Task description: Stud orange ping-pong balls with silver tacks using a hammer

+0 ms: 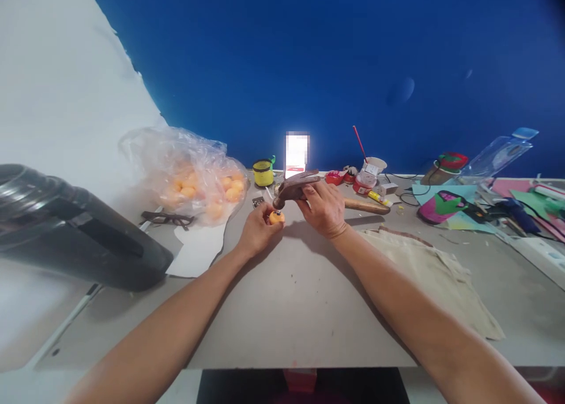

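Observation:
My left hand (260,228) is closed around a small orange ball (276,218) at the table surface, thumb and fingers pinching its near left side. A small, dark metal piece sits on top of the ball, too small to name. Gripped close to its head by my right hand (322,207) is a claw hammer (295,186), its wooden handle pointing to the right. The hammer's striking face is right over the metal piece; whether they touch I cannot tell.
A clear plastic bag (189,183) of orange balls lies left, near eyeglasses (168,218) and a big dark cylinder (88,233). A lit phone (296,154) stands at the wall. Tan cloth (424,268), a glue tube (378,198) and a power strip (538,254) are on the right.

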`<state>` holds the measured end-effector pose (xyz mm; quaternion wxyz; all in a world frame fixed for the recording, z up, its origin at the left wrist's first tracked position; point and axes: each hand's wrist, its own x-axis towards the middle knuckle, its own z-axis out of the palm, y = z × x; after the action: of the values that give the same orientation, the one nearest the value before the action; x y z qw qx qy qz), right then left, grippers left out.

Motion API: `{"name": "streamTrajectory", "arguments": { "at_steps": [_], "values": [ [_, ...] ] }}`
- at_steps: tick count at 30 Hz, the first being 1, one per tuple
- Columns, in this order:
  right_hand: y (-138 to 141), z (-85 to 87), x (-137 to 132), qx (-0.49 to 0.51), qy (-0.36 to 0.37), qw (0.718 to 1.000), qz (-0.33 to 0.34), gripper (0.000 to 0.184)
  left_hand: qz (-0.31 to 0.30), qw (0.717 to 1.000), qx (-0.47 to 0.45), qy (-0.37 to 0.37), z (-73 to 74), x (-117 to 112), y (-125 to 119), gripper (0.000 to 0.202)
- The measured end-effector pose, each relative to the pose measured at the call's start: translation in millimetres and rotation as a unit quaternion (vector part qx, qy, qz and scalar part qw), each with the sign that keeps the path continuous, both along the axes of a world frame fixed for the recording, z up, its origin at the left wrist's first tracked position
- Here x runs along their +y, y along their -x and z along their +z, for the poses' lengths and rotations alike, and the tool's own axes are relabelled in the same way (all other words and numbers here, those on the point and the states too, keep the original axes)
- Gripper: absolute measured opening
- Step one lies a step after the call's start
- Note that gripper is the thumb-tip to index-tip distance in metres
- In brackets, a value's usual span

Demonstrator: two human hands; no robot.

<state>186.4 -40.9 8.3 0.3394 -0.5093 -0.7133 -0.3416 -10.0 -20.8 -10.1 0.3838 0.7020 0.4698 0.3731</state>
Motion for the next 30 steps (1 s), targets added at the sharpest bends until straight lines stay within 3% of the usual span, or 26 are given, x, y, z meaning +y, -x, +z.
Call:
{"name": "streamTrajectory", "arguments": {
  "at_steps": [5,9,13,18,22,25,30],
  "values": [
    [-3.4,-0.5,1.5,-0.024,0.037,0.999,0.029,0.028,0.01,0.999,0.041,-0.012,-1.2,-0.3,-0.4,0.025],
    [-8.3,-0.1,3.1,0.004,0.037,0.999,0.005,0.028,0.01,0.999,0.032,-0.008,-1.8,-1.0,-0.8,0.026],
    [-7.8,-1.3,3.0,-0.014,0.05,0.998,0.027,0.027,0.009,0.999,0.029,-0.009,-1.4,-1.9,-1.5,0.026],
    [-6.5,0.4,1.0,0.0,0.05,0.999,0.009,0.029,0.013,0.999,0.031,-0.002,-1.4,-0.5,-1.1,0.024],
    [-5.2,1.8,-0.3,-0.029,0.038,0.998,0.045,0.027,0.016,1.0,0.025,0.001,-1.7,1.5,0.4,0.025],
    [-5.6,3.0,-0.4,-0.009,0.027,0.999,0.027,0.028,0.016,0.999,0.027,-0.003,-2.8,2.7,1.8,0.026],
    [-5.5,2.0,-0.5,-0.014,0.059,0.998,0.026,0.03,0.012,1.0,0.014,-0.006,-4.8,3.9,2.2,0.027]
  ]
}}
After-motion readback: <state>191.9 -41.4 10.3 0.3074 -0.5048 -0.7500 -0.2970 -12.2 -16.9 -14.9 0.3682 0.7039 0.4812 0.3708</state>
